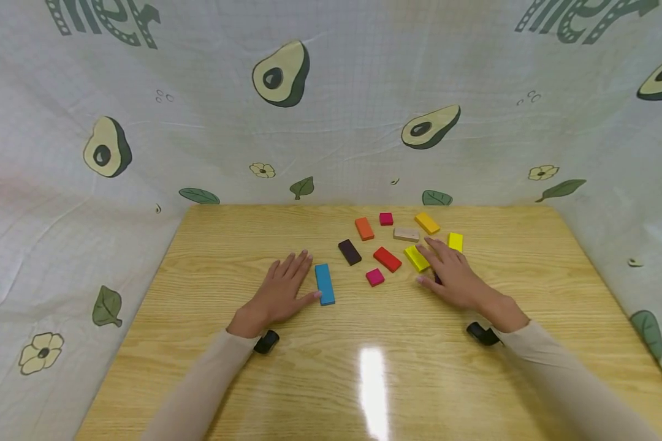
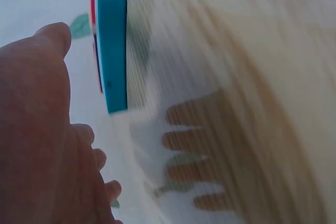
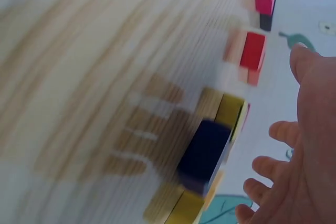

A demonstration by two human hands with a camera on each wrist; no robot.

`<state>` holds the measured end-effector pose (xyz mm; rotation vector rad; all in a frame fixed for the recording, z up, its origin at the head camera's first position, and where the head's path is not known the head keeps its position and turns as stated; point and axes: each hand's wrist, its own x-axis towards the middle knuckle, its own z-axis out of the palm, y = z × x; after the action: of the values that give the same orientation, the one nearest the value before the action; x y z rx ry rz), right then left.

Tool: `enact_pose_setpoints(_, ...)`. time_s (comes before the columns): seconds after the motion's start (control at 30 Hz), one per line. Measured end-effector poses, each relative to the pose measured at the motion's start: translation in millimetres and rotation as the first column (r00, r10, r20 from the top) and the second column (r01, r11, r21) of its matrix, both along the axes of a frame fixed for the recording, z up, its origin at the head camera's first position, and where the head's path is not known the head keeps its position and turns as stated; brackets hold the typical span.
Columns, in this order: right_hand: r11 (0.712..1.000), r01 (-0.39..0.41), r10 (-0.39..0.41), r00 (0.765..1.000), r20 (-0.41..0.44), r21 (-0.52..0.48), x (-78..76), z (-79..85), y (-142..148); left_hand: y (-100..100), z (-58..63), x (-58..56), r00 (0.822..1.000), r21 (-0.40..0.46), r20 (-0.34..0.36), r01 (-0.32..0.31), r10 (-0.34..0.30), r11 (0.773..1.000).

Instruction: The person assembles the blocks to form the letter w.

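The wood-grained table (image 1: 303,386) looks glossy, the blue block (image 1: 325,283) smooth.

The left hand (image 1: 280,291) and right hand (image 1: 456,280) hover palms down, thumbs spread from fingers.

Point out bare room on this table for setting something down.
The wooden table looks bare between the left sleeve and right sleeve, and outward of the left hand and right hand. It's crowded between the hands and on toward the far edge: the blue block, red block and others lie scattered there.
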<state>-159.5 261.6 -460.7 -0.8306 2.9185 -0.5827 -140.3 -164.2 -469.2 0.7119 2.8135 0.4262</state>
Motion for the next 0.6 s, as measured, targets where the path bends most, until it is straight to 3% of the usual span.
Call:
enact_pose_setpoints(0.33, 0.997, -0.072, 0.072, 0.997, -0.004, -0.004, -5.3, -0.1, -37, 23, 9.3, 8.5, 1.000, -0.037, 0.011, 0.015, -0.014, 0.999)
enact_pose_setpoints(0.6, 0.993, -0.114, 0.114, 0.993, 0.016, -0.036, -14.4, 0.5, -65, 31, 5.4, 7.6, 1.000, -0.083, 0.003, 0.020, -0.019, 0.996)
